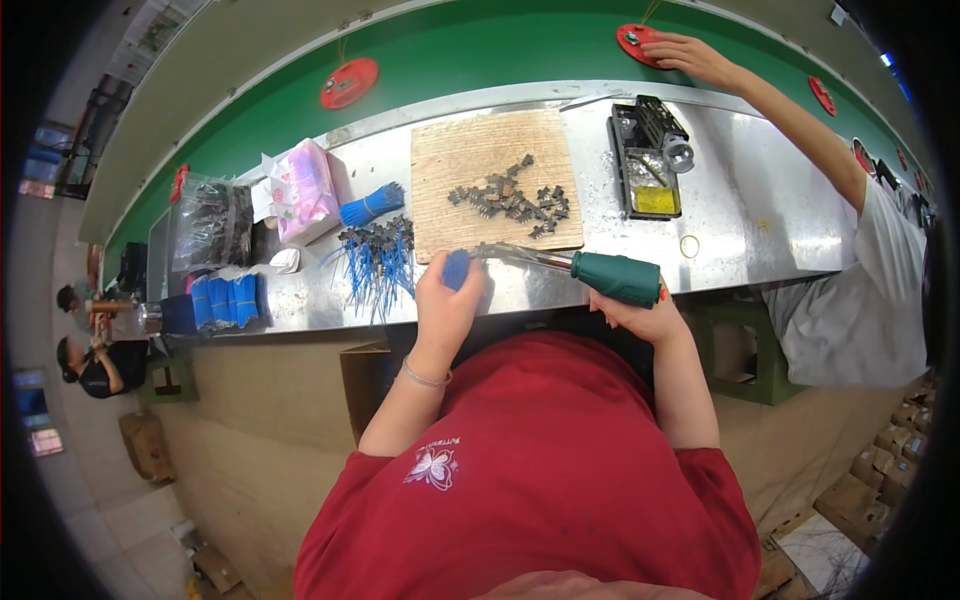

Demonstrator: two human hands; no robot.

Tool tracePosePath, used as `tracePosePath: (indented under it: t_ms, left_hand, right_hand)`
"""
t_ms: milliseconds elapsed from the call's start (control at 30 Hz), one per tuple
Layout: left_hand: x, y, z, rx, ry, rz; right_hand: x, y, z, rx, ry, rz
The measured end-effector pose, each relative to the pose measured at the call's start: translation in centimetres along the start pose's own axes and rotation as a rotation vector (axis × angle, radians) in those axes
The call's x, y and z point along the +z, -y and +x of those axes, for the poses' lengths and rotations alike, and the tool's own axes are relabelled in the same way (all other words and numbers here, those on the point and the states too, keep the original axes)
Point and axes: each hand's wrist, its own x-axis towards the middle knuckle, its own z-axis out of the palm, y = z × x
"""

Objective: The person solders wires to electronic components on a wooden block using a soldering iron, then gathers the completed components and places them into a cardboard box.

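Head view: The left hand (446, 308) is closing thumb and fingers round a short blue wire bundle (456, 268), upright at the front edge of the wooden board (470, 150). The right hand (643, 316) is wrapping round a green-handled tool (612, 276), whose metal shaft is pointing left toward the bundle's top; whether the two are touching is too small to tell.

Apparently done: one heap of blue wires with black ends (382, 258), lying loose on the worktop (745, 205) just left of the board, some wires hanging over the front edge.

Apparently left: a scatter of small black parts (508, 198), lying unattached on the board; one banded blue bundle (372, 204), resting behind the heap; several more blue bundles (226, 300), lying at the far left. By these stocks, the work is seemingly standing partway, with a good share unworked.

Also present: a pink tissue pack (305, 188), standing behind the bundles; a black tray (621, 165) carrying a yellow pad (655, 201), sitting right of the board; a co-worker's hand (692, 57), reaching to a red disc (636, 41).
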Motion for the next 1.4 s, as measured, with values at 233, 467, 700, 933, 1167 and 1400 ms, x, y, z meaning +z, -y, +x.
tracePosePath:
  t_ms: [233, 467, 700, 933, 1167, 1400]
  left_hand:
    - [0.17, -0.07, 0.16, -0.022, -0.012, 0.054]
    - [0.21, -0.21, 0.24, -0.043, -0.009, 0.072]
    - [0.2, -0.15, 0.31, -0.045, -0.009, 0.077]
    - [0.12, -0.24, 0.3, -0.063, 0.004, 0.039]
    - [0.25, -0.3, 0.3, -0.061, -0.007, 0.074]
    - [0.26, -0.29, 0.31, -0.058, -0.01, 0.076]
  right_hand:
    - [-0.06, 0.11, 0.02, 0.014, 0.001, -0.026]
    - [-0.2, 0.07, -0.11, 0.017, 0.001, 0.028]
    - [-0.17, 0.11, -0.1, 0.019, 0.004, 0.019]
    - [-0.3, -0.14, -0.03, 0.069, -0.006, 0.005]
    - [-0.31, -0.16, -0.07, 0.058, -0.01, 0.016]
    - [-0.16, -0.03, 0.02, 0.064, -0.003, -0.004]
